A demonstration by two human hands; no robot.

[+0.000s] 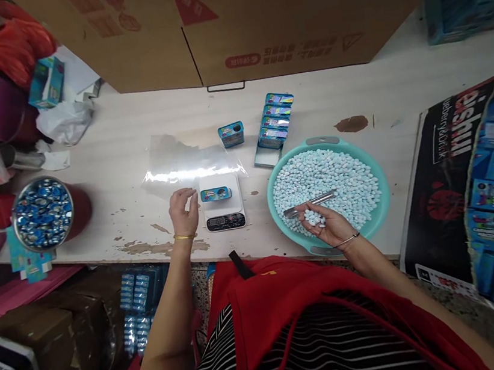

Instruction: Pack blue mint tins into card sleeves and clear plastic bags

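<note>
My left hand [184, 214] is just left of a white digital scale [234, 202], thumb and fingers apart and holding nothing. A small blue tin [212, 195] with a round hole in its top stands on the scale, close to my fingertips. Over a turquoise basin [384, 191], my right hand [332, 228] is cupped around a small heap of pale blue candies [314, 218]. More pale blue candies [345, 172] fill the basin. A slim metal scoop [321, 197] lies across them at my right fingertips; whether my fingers touch it is unclear.
Behind the scale are a clear plastic sheet [180, 160], another blue tin [231, 135] and a tray holding several tins [276, 122]. A pot of shiny blue pieces [48, 214] stands left. A large cardboard box [231, 29] closes the back; an open carton [438, 184] stands right.
</note>
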